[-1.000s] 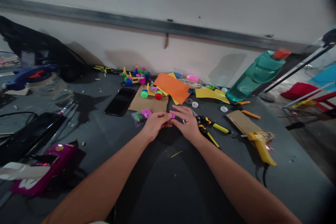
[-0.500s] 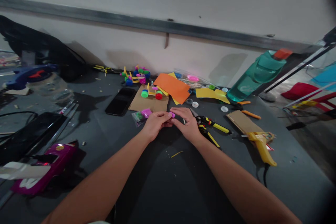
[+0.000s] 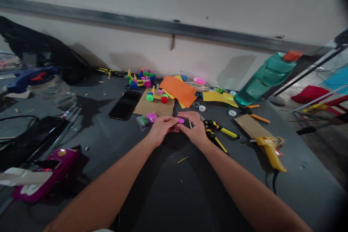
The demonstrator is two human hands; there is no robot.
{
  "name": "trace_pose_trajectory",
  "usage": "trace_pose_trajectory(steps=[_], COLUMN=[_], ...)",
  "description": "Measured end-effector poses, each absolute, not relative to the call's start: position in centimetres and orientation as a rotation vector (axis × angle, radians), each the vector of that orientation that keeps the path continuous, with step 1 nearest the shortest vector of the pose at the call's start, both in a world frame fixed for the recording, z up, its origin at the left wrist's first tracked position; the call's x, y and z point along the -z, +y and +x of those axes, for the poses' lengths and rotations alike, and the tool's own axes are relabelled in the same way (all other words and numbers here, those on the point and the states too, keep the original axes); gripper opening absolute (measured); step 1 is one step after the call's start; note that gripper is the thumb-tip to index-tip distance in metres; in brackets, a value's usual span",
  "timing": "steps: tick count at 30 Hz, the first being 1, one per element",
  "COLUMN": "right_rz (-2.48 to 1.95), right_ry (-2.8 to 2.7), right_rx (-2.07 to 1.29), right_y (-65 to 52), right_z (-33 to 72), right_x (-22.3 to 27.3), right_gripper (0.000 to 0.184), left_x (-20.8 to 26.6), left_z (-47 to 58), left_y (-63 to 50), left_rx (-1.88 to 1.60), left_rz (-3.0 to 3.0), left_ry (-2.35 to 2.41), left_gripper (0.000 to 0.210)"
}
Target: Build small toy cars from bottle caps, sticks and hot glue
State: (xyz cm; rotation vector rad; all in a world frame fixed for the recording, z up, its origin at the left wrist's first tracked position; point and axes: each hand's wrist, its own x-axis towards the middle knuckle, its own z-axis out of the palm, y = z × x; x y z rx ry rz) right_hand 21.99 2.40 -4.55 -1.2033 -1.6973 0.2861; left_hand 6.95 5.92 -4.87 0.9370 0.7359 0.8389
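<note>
My left hand pinches a small purple piece, which looks like soft clay or plastic, between thumb and fingers. From the other side my right hand is curled round the same piece, its thumb against the lower edge and its index finger above. The piece's exact kind is too small to make out. Just left of my hands lies a clear bag with a purple and a green lump. Beyond them, a small toy car with green and red wheels stands on a cardboard sheet.
Yellow-handled pliers lie close by my right hand. Further right are a yellow glue gun, cardboard and a leaning teal bottle. Orange paper is behind. A phone and purple power strip sit left.
More of the purple piece now shows between my fingers, a little further right. My right fingertips have lifted slightly off it. Everything else on the table stays put.
</note>
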Motion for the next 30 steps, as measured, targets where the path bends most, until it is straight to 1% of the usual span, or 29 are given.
trace_pose_trajectory(steps=[3, 7, 9, 12, 13, 18, 23, 27, 30], right_rz=[-1.204, -1.204, -1.202, -1.211, -1.219, -1.226, -1.243, -1.232, -1.246], right_ry=[-1.694, -1.69, -1.695, -1.689, -1.679, -1.641, -1.604, -1.556, -1.532], right_rx=[-0.253, -0.241, -0.245, -0.248, -0.247, -0.249, -0.299, -0.347, -0.348], right_y=[2.49, 2.51, 2.44, 2.36, 2.36, 2.51, 2.54, 2.65, 2.78], right_z=[21.99, 22.02, 21.99, 21.94, 21.94, 22.0, 22.06, 22.22, 22.33], right_x=[4.65, 4.7, 4.6, 4.45, 4.44, 4.64, 4.79, 4.88, 4.91], right_gripper=[0.014, 0.011, 0.014, 0.027, 0.028, 0.011, 0.017, 0.004, 0.005], left_x=[4.93, 4.86, 4.86, 4.92, 4.92, 4.65, 4.38, 4.4, 4.4], left_z=[7.0, 7.0, 7.0, 6.99, 6.99, 7.04, 7.19, 7.3, 7.35], left_y=[5.79, 5.73, 5.77, 5.88, 5.91, 5.87, 5.61, 5.46, 5.4], left_rx=[-0.826, -0.819, -0.823, -0.842, -0.848, -0.862, -0.893, -0.925, -0.922], left_rz=[0.99, 1.004, 0.992, 0.953, 0.94, 0.934, 0.974, 0.989, 1.008], left_ry=[0.722, 0.714, 0.717, 0.736, 0.742, 0.749, 0.796, 0.817, 0.837], left_gripper=[0.023, 0.024, 0.022, 0.021, 0.022, 0.023, 0.023, 0.024, 0.024])
